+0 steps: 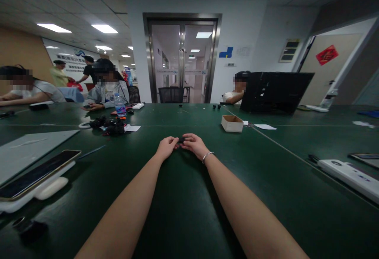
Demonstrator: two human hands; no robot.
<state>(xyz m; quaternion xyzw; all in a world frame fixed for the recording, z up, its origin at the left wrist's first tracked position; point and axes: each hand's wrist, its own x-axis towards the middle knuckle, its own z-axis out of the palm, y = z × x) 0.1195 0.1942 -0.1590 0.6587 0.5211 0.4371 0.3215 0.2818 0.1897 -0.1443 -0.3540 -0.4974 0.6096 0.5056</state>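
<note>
Both my arms reach forward over a dark green tabletop (183, 196). Between my fingertips is a small black piece (181, 140), too small and too covered by fingers to name its kind. My left hand (167, 147) pinches it from the left side. From the right, my right hand (195, 145), with a silver bracelet (207, 156) at the wrist, grips it too. The two hands almost meet around it, just above the table. Beyond my right hand stands a small open-topped box (232, 123) with pale sides.
Black gear (111, 124) and a water bottle (120, 105) lie ahead left. A phone (41, 172) rests on a white stand nearer me. At right are a black monitor (275, 92) and a white power strip (349, 176). Several people sit or stand beyond the table.
</note>
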